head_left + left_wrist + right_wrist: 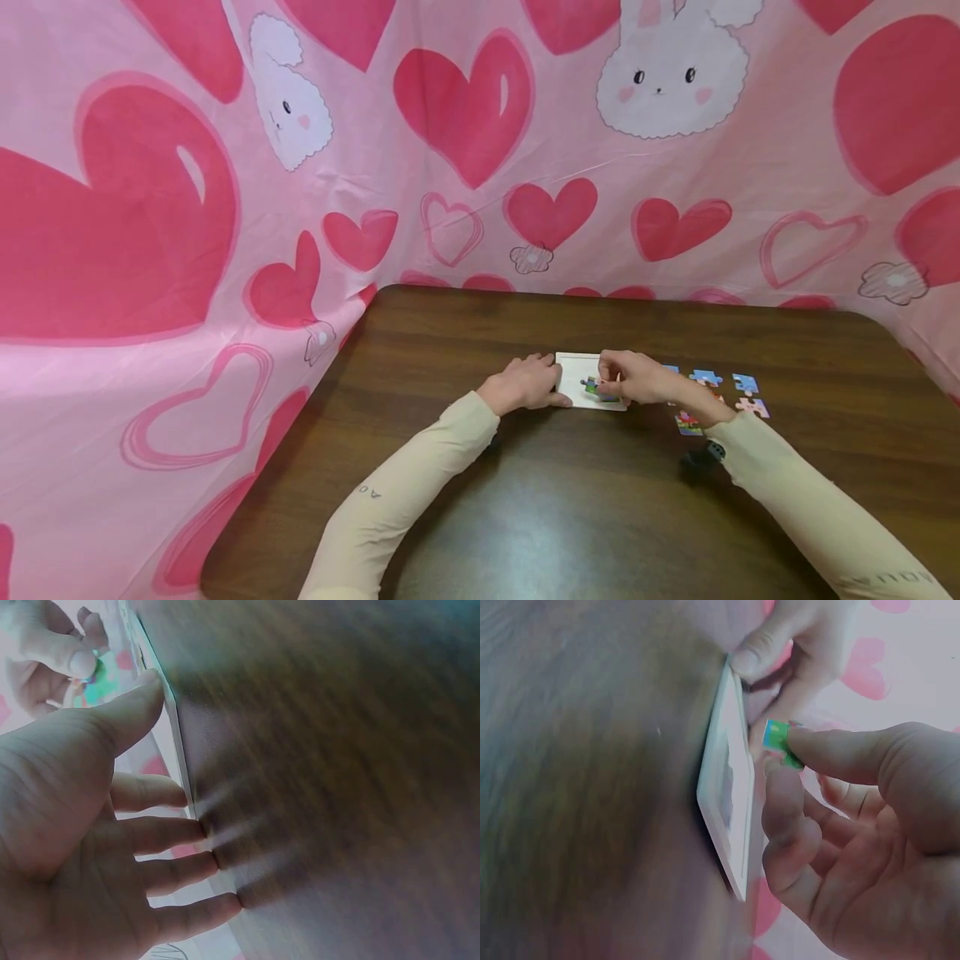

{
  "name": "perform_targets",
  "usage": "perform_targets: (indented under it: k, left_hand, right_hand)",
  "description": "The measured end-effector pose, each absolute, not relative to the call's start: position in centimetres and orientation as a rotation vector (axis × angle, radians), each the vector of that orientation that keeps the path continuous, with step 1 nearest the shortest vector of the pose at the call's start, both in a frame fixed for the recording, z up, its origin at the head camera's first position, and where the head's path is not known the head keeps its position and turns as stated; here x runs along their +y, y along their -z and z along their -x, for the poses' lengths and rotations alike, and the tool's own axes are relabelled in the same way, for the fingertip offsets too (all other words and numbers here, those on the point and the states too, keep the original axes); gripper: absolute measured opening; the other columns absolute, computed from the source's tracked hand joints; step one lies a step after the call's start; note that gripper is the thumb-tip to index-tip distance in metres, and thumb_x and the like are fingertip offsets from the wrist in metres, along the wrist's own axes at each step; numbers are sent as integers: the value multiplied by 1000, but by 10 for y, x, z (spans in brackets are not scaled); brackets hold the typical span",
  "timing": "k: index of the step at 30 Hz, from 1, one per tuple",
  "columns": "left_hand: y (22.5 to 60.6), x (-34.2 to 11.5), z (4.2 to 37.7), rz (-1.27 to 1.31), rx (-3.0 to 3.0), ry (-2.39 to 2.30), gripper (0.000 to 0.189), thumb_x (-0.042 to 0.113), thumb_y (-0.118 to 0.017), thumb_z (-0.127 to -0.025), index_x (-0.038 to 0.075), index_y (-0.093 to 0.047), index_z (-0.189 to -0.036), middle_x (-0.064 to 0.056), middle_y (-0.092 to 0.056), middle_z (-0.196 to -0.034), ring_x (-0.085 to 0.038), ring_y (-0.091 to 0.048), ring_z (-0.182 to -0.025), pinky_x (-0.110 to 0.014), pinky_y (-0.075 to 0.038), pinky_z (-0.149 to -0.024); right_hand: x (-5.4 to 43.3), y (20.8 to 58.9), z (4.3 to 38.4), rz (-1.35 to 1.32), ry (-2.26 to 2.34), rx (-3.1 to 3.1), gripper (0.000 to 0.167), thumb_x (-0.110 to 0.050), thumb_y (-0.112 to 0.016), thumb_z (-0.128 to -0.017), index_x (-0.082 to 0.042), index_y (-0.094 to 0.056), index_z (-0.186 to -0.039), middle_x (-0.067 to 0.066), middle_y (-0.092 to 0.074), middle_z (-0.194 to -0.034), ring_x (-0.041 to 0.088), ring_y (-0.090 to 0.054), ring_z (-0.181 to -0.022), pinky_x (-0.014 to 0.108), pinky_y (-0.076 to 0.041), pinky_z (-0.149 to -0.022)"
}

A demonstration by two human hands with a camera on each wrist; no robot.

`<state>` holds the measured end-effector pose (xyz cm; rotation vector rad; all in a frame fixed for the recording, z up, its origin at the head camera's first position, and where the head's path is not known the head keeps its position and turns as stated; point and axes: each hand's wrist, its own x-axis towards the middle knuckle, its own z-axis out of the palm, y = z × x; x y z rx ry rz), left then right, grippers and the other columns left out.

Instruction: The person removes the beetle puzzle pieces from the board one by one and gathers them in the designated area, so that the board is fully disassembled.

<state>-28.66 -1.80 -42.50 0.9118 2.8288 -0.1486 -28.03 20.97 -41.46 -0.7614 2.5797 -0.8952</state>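
A shallow white puzzle tray point(573, 367) lies on the table. My right hand point(636, 377) is over the tray's right part, pinching a green and blue jigsaw piece point(777, 736) between thumb and forefinger. In the right wrist view the piece is held up off the tray's surface. My left hand point(529, 383) rests at the tray's left end with its fingers spread. The left thumb touches the tray's rim, and the left fingertips point(227, 906) reach down to the wood.
Several loose jigsaw pieces point(705, 377) lie right of the tray, some partly hidden by my right forearm. The brown wooden table point(480, 333) has a rounded far edge. Behind it hangs a pink cloth point(450, 208) with hearts and rabbits. A dark device point(712, 452) sits under the right wrist.
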Motion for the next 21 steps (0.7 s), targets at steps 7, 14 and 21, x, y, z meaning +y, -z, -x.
perform_targets:
  k: [7,14,21]
  left_hand:
    - [424,-18,286,-904,2819,145,56,62,-56,-90,18,-61,-123,-7,-49,-147,-26,-48,-134,-45,-44,-107]
    - [425,-18,285,-891,2813,106,51,62,-57,-90,18,-64,-116,-8,-49,-147,-28,-48,-134,-47,-43,-107]
    - [424,-19,283,-907,2828,107,47,62,-58,-90,18,-64,-107,-7,-53,-139,-28,-52,-127,-46,-45,-102]
  right_hand:
    - [230,406,274,776,934,2525,22,-21,-67,-94,-10,-49,-88,12,-61,-71,21,-60,-55,30,-45,-44]
    - [248,403,268,744,942,2505,24,-22,-68,-93,-9,-50,-89,9,-60,-70,22,-60,-56,27,-43,-42]
    - [268,398,262,721,958,2458,24,-22,-67,-93,-7,-49,-90,6,-57,-70,22,-57,-56,30,-47,-45]
